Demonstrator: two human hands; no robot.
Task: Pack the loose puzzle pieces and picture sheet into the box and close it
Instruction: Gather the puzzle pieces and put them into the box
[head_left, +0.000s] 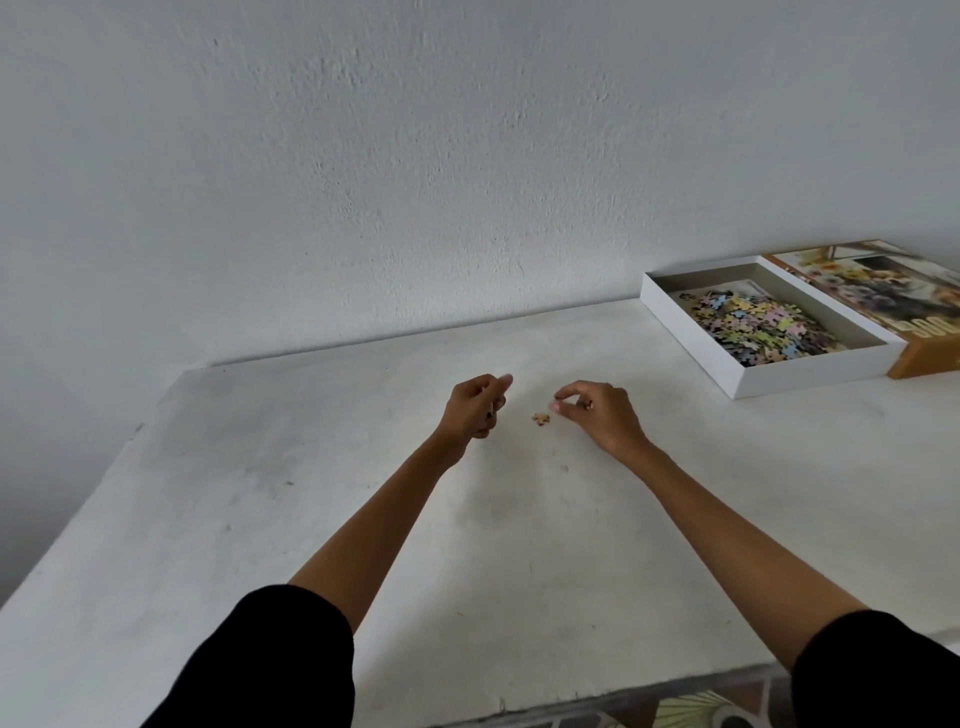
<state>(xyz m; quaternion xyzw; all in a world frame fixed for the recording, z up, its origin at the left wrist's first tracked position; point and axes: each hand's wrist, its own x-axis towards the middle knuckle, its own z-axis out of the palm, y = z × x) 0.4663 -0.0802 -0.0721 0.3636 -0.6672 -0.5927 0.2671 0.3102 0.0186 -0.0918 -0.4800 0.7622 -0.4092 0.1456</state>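
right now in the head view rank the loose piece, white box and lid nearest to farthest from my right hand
1. loose piece, on the table just left of the right hand.
2. white box, back right of the table.
3. lid, beyond the box, far right.

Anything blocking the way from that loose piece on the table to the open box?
Nothing visible. Bare table lies between the loose piece and the box; the right hand hovers beside the piece, and the lid lies beyond the box.

Likely a home: jigsaw box (815, 374) on white table (260, 493), plaster wall (415, 156), tiled floor (680, 709).
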